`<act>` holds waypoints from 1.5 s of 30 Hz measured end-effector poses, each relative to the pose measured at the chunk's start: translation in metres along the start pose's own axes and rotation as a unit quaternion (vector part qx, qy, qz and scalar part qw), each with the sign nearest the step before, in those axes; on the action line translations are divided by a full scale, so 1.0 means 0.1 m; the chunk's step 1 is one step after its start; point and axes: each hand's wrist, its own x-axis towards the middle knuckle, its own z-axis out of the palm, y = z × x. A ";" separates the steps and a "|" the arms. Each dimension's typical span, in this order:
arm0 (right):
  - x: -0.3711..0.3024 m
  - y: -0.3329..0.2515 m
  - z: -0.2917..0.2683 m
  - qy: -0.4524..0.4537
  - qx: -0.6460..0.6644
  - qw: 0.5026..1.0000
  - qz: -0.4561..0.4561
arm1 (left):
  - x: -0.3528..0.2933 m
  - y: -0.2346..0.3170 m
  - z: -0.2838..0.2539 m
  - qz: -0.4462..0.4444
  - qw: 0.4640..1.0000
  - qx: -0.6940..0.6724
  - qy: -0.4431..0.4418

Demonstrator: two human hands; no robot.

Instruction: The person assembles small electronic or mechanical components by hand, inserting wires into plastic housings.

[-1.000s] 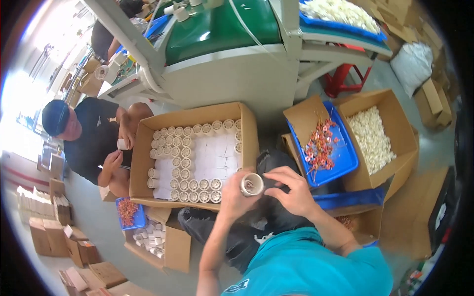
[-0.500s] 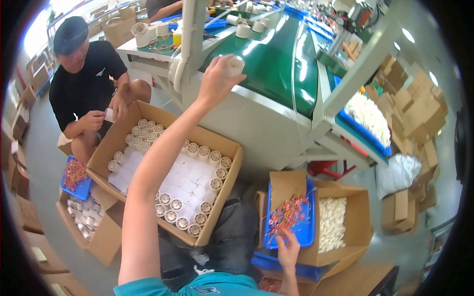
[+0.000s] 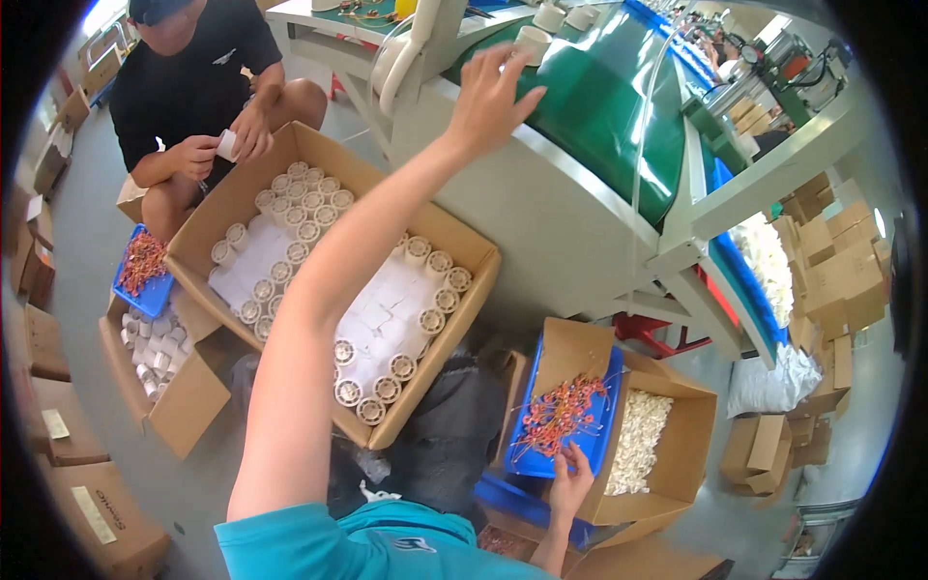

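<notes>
My left hand reaches out over the near edge of the green conveyor belt, its fingers spread. Just past its fingertips a white round plastic cup stands on the belt, apart from the palm. Down on the right, my right hand is at the near edge of a blue tray. Its fingers are curled together beside a heap of small red-orange parts with wire leads; what lies between them is too small to make out. Beneath my left arm is a cardboard box with rows of white round housings.
A co-worker sits at the left, holding a white cup. By them are a blue tray of red parts and a box of white pieces. A carton of small cream parts adjoins my tray. The belt's metal frame rises ahead.
My left hand has let go of the white cup, which now stands on the belt. The view has shifted. My right hand stays by the red parts.
</notes>
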 end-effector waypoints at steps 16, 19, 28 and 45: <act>-0.07 0.49 0.01 0.042 -0.185 0.982 0.001 | -3.23 0.75 -1.52 -0.114 0.753 0.010 -0.648; -0.06 0.44 -0.05 0.061 -0.175 0.982 -0.018 | -3.02 0.72 -1.55 -0.084 0.749 0.046 -0.656; 0.25 0.77 -0.27 0.093 -0.191 0.976 0.045 | -1.89 0.78 -2.63 -0.390 0.809 -0.112 -0.426; 0.83 0.53 -0.10 0.249 -0.151 0.957 0.010 | -2.23 2.46 -3.41 -0.658 0.493 -0.549 -0.153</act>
